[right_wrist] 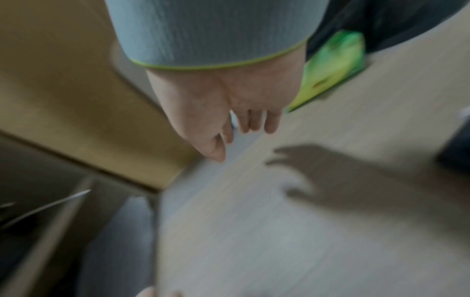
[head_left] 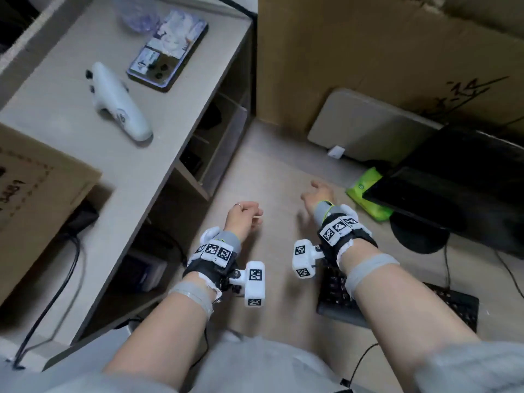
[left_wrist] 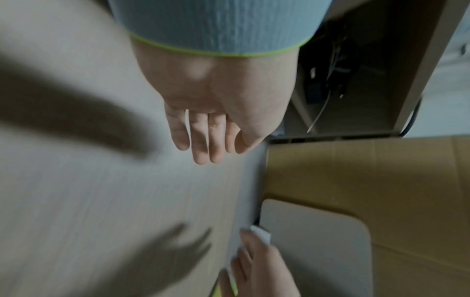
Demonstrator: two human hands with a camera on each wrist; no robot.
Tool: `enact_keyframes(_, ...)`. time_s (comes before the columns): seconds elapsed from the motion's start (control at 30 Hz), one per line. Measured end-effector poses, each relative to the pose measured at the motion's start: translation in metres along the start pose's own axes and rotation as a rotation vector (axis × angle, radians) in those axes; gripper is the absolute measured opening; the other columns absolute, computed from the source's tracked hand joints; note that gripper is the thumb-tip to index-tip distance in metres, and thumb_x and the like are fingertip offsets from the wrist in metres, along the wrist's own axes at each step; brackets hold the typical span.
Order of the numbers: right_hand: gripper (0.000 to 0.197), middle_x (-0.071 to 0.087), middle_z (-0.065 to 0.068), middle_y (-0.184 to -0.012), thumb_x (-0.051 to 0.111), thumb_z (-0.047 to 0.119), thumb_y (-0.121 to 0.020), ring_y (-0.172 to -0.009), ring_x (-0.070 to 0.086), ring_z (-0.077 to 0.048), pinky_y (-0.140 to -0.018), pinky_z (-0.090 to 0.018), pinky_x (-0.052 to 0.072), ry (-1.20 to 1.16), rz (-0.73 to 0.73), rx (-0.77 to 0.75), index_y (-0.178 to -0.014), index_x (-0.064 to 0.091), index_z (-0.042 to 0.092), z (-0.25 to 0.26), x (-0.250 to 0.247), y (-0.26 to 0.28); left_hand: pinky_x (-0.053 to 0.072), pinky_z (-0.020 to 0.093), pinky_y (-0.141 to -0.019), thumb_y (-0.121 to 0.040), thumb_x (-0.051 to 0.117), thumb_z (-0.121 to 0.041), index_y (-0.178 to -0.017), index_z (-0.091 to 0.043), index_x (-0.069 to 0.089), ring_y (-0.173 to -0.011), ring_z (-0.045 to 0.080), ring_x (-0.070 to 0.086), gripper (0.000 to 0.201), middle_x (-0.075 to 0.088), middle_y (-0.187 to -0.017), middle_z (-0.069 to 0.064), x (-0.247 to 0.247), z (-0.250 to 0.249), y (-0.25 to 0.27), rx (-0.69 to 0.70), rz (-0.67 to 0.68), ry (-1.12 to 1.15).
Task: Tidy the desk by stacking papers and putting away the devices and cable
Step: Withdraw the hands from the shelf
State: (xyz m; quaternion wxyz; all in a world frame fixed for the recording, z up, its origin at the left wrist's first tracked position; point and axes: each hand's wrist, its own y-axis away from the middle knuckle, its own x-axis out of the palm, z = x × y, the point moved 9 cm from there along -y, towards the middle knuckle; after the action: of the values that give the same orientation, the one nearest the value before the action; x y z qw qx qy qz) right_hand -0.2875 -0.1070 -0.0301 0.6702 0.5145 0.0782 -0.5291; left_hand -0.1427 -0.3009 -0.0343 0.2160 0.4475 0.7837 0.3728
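Observation:
Both hands hover empty over the pale desk top (head_left: 278, 171). My left hand (head_left: 249, 217) hangs with loosely relaxed fingers (left_wrist: 201, 148), palm empty. My right hand (head_left: 314, 194) is a little farther forward, its fingers (right_wrist: 250, 122) relaxed and holding nothing. On the raised shelf at the left lie a phone (head_left: 167, 49) face down and a white controller (head_left: 120, 104). A black keyboard (head_left: 402, 304) lies under my right forearm. A black cable (head_left: 56, 293) runs down by the shelf's front left. No papers show.
A small white item (head_left: 336, 152) lies by a grey board (head_left: 368, 129) that leans on a cardboard sheet (head_left: 368, 52). A green packet (head_left: 368, 194) sits under the black monitor (head_left: 467, 194) at right. A cardboard box (head_left: 34, 199) and plastic bottle (head_left: 136, 12) stand on the shelf.

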Motion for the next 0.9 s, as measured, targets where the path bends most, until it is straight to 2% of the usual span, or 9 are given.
enact_keyframes(0.13,0.071,0.013,-0.013,-0.160,0.064,0.029,-0.084,-0.149,0.008,-0.030,-0.120,-0.041,0.019,0.237,-0.061,0.165,-0.148,0.036,0.023,-0.090,-0.045,-0.011,0.034,0.014,-0.038,-0.097,0.049,-0.001,-0.091,-0.014,0.053,-0.035,0.005,0.052,0.015,0.060,-0.073,0.005,0.044,0.033,-0.009,-0.094,0.017,-0.146)
enact_keyframes(0.23,0.078,0.003,-0.016,-0.161,0.060,0.035,-0.084,-0.150,-0.004,-0.032,-0.119,-0.049,0.014,0.386,-0.019,0.181,-0.152,0.022,0.028,-0.112,-0.061,-0.023,0.037,0.019,-0.047,-0.095,0.052,-0.004,-0.097,-0.014,0.055,-0.046,0.012,0.054,0.011,0.061,-0.071,0.005,0.063,0.046,-0.014,-0.139,0.026,-0.205)
enact_keyframes(0.43,0.061,0.045,-0.013,-0.145,0.055,0.037,-0.082,-0.138,0.037,-0.034,-0.116,-0.045,0.026,0.534,0.040,0.114,-0.138,0.045,0.015,-0.119,-0.073,-0.057,0.043,0.022,-0.054,-0.094,0.057,-0.006,-0.087,-0.019,0.057,-0.044,0.006,0.060,0.015,0.064,-0.077,0.005,0.090,0.041,-0.028,-0.141,0.003,-0.184)
enact_keyframes(0.53,0.042,0.062,-0.006,-0.128,0.059,0.030,-0.083,-0.121,0.055,-0.031,-0.103,-0.035,0.042,0.491,0.106,-0.019,-0.125,0.059,0.028,-0.093,-0.062,-0.056,0.048,0.027,-0.064,-0.091,0.065,-0.018,-0.103,-0.020,0.058,-0.079,0.021,0.067,0.014,0.065,-0.097,0.009,0.095,0.039,-0.037,-0.118,-0.016,-0.136)
enact_keyframes(0.6,0.030,0.072,0.006,-0.107,0.062,0.032,-0.081,-0.100,0.066,-0.022,-0.086,-0.024,0.049,0.420,0.308,-0.138,-0.109,0.071,0.038,-0.076,-0.032,-0.041,0.049,0.034,-0.081,-0.087,0.071,-0.034,-0.126,-0.019,0.051,-0.098,0.024,0.064,0.046,0.061,-0.114,0.009,0.088,0.039,-0.043,-0.117,-0.057,-0.147)
enact_keyframes(0.7,0.020,0.072,0.012,-0.079,0.072,0.024,-0.078,-0.075,0.060,-0.007,-0.073,-0.019,0.046,0.182,0.589,-0.202,-0.095,0.079,0.033,-0.062,0.020,-0.001,0.041,0.043,-0.109,-0.081,0.077,-0.041,-0.146,-0.013,0.036,-0.126,0.028,0.055,0.082,0.050,-0.141,0.008,0.064,0.040,-0.041,-0.105,-0.138,-0.247)
enact_keyframes(0.8,0.014,0.072,0.008,-0.077,0.070,0.020,-0.075,-0.066,0.058,-0.009,-0.070,-0.023,0.049,0.003,0.375,-0.184,-0.083,0.079,0.027,-0.054,0.022,0.000,0.047,0.043,-0.105,-0.073,0.085,-0.029,-0.138,-0.009,0.048,-0.119,0.029,0.060,0.077,0.059,-0.136,0.011,0.030,0.051,-0.038,-0.091,-0.205,-0.355)
enact_keyframes(0.83,0.015,0.072,0.006,-0.086,0.070,0.020,-0.074,-0.074,0.063,-0.011,-0.078,-0.024,0.052,0.017,0.286,-0.170,-0.086,0.076,0.026,-0.056,0.020,-0.004,0.049,0.042,-0.102,-0.073,0.085,-0.022,-0.132,-0.010,0.055,-0.115,0.027,0.063,0.067,0.064,-0.129,0.012,0.020,0.057,-0.035,-0.094,-0.222,-0.366)
enact_keyframes(0.9,0.037,0.063,0.004,-0.108,0.074,0.020,-0.070,-0.093,0.063,-0.015,-0.096,-0.028,0.050,0.057,0.261,-0.156,-0.105,0.065,0.029,-0.060,0.030,-0.006,0.054,0.038,-0.092,-0.078,0.079,-0.011,-0.121,-0.009,0.064,-0.101,0.024,0.066,0.046,0.070,-0.117,0.012,0.007,0.070,-0.029,-0.111,-0.219,-0.367)
